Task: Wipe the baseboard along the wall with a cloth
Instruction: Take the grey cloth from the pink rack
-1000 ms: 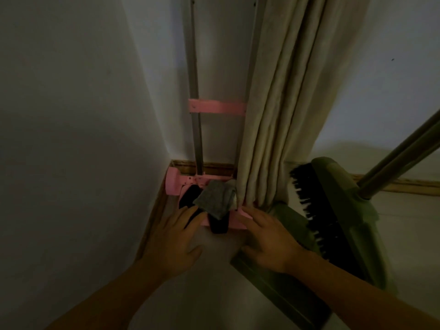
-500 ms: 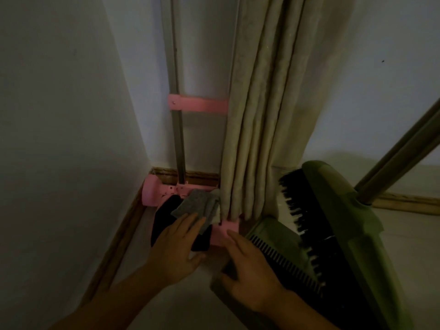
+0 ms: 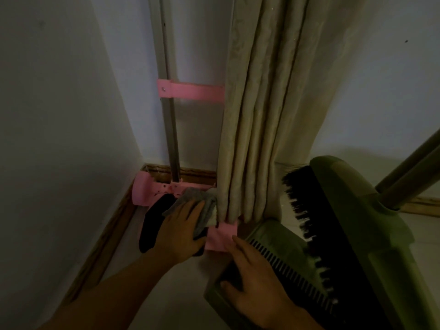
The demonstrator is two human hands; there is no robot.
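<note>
Down in this dim corner we face two pale walls that meet above a wooden baseboard, most of it blocked. Biggest is the beige curtain, hanging in folds to the floor and covering the strip behind it. Next comes the green broom with its black bristles, standing in a green dustpan on our right. Smaller again is a pink-and-metal folding frame, its pink foot pressed into the corner against the baseboard. Our left hand lies with fingers fairly straight on the grey cloth, pressing it onto the frame's foot beside a dark garment; we cannot tell that the cloth is gripped. Our right hand rests spread on the dustpan, its thumb over the near rim, and seems to steady or shift it. The cloth sits near the baseboard, not on it. We judge that wiping has not begun here. A careless shove of the dustpan could tip the broom, dragging the cloth could pull the dark garment along, and the curtain hem may catch under our fingers and hide unwiped wood.
</note>
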